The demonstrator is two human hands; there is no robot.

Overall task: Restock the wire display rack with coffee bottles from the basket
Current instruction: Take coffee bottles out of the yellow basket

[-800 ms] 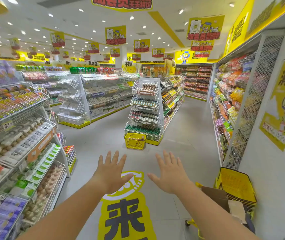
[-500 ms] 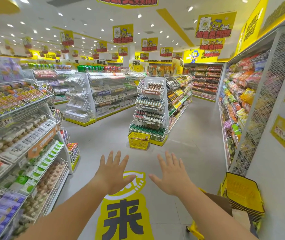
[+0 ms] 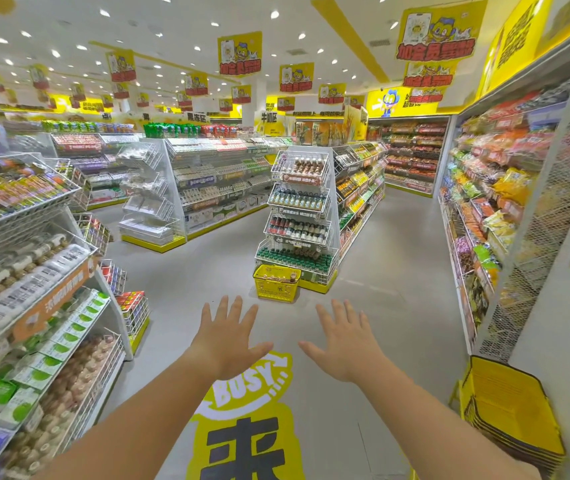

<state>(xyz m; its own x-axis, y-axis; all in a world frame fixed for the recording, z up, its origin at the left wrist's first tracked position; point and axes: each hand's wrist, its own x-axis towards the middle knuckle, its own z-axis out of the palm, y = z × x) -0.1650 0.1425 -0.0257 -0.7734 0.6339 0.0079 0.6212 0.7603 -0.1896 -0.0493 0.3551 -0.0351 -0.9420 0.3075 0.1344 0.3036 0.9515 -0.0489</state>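
Note:
A white wire display rack (image 3: 300,216) with four tilted tiers of bottles stands at the end of the middle aisle, a few steps ahead. On the floor at its foot sits a yellow basket (image 3: 276,284) holding brown-capped coffee bottles (image 3: 278,278). My left hand (image 3: 228,332) and my right hand (image 3: 344,339) are stretched out in front of me, palms down, fingers spread, holding nothing. Both hands are well short of the basket.
Shelves of packaged drinks (image 3: 30,299) line my left side. A snack shelf (image 3: 484,216) and a mesh panel (image 3: 553,216) run along the right. A stack of yellow baskets (image 3: 512,407) stands at my right. A yellow floor sticker (image 3: 248,427) lies underfoot.
The view has moved forward and turned slightly left; the rack and basket look closer. Both hands stay outstretched and spread.

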